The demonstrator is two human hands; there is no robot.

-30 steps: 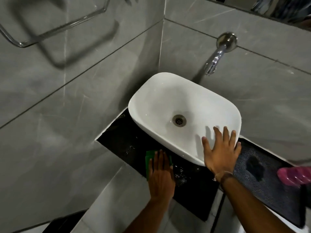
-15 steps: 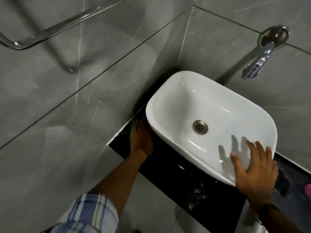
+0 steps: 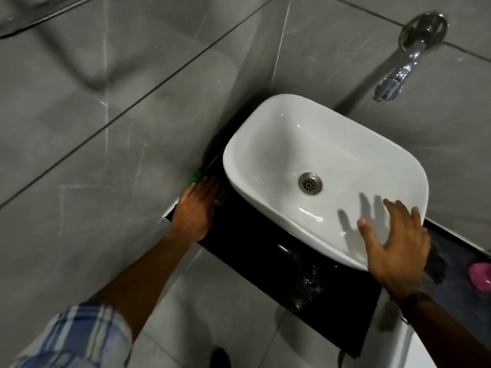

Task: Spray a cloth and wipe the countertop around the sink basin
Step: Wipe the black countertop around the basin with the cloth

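Note:
A white sink basin (image 3: 326,155) sits on a glossy black countertop (image 3: 265,251). My left hand (image 3: 195,208) presses flat on a green cloth (image 3: 197,177) on the counter's left end, between the basin and the grey side wall; most of the cloth is hidden under the hand. My right hand (image 3: 396,243) rests with fingers spread on the basin's near right rim, holding nothing. Water droplets (image 3: 309,285) lie on the counter's front part.
A chrome wall tap (image 3: 401,73) juts out above the basin's far right. A pink object (image 3: 481,274) lies on the counter at the right edge of view. Grey tiled walls close in at the left and back. Pale floor tiles lie below the counter.
My left hand slid the green cloth from the counter's front, along the basin's left side toward the wall corner. The view shifted left. My right hand stayed on the basin rim.

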